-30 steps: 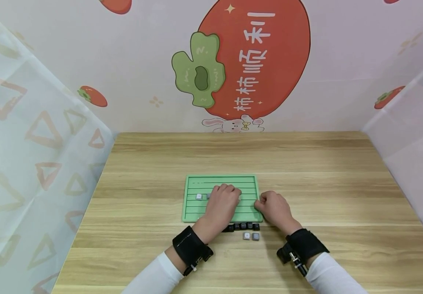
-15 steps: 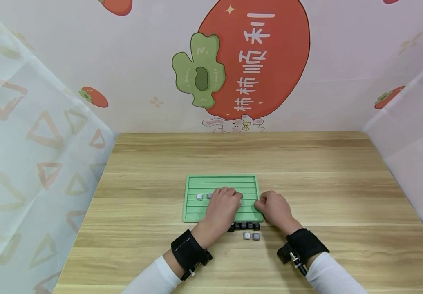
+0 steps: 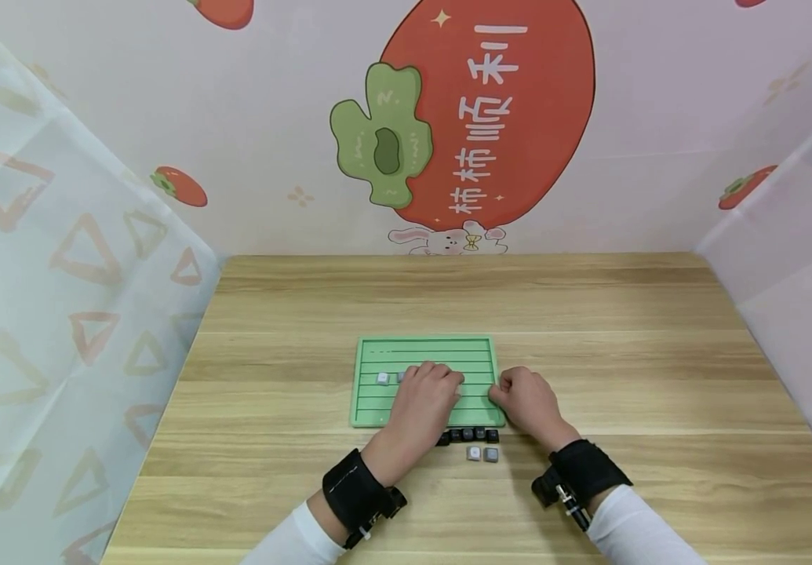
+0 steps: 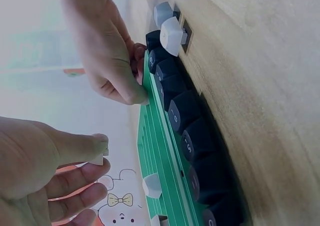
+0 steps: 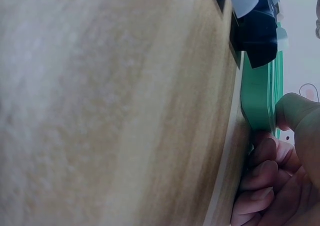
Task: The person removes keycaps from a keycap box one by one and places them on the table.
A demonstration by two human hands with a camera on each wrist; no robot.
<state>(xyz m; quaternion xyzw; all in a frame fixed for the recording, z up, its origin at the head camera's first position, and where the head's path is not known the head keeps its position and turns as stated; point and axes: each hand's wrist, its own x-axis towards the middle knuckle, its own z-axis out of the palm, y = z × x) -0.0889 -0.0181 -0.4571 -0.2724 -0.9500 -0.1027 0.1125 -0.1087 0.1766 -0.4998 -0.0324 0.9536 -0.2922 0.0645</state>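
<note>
My left hand (image 3: 421, 404) is over the middle of a ridged green board (image 3: 476, 408). Thumb and index finger pinch a small pale keycap (image 4: 99, 159), seen in the left wrist view above the board. On the board stand a white keycap (image 3: 383, 378) and, partly hidden by the left hand, a grey keycap (image 3: 401, 377). My right hand (image 3: 529, 402) grips the board's right edge near its front corner. In the right wrist view its thumb (image 5: 292, 110) lies on top of the board, with the other fingers curled at the side.
Several black keycaps (image 3: 467, 434) line up along the board's front edge, partly behind my left wrist. Nearer to me, a white keycap (image 3: 474, 453) and a grey keycap (image 3: 491, 454) lie on the wooden table (image 3: 624, 353). A printed wall (image 3: 271, 118) rises behind the table.
My left hand shifts a little right, then slightly back left, while its wrist slides left and towards me. The right hand stays at the board's edge.
</note>
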